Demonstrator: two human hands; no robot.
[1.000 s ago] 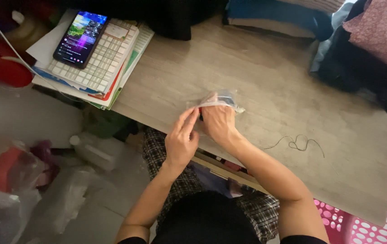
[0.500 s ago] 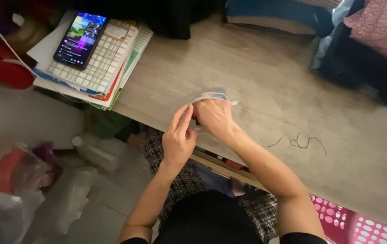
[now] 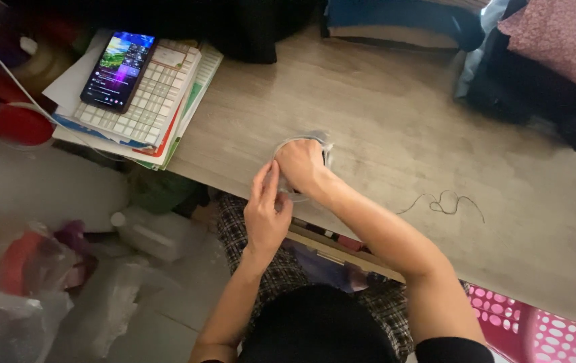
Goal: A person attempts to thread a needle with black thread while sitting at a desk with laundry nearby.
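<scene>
- Nearest the camera sits the person's lap in checked cloth, with both forearms reaching up from it toward the table (image 3: 395, 114) edge.
- The left hand (image 3: 266, 218) hangs just off the near edge of the table, fingers curled and pinched on the lower edge of a small pale piece of fabric (image 3: 301, 144) — what exactly sits between the fingertips is too small to tell.
- The right hand (image 3: 301, 165) lies on the table, closed over the same fabric and covering most of it; only a greyish rim shows around the knuckles.
- The fabric lies at the near edge of the table, roughly midway along it, under and between the two hands.
- To the right, well apart from the hands, a loose dark thread (image 3: 446, 202) curls on the bare wood.
- At the lower right, a pink perforated basket (image 3: 570, 329) stands beside the table.
- At the left, bottles and plastic bags (image 3: 25, 282) lie on the floor.
- Farther left on the table — a stack of papers and books (image 3: 150, 107) with a lit phone (image 3: 118, 70) on top.
- At the far edge, folded clothes (image 3: 543, 60) are piled, dark and pinkish.
</scene>
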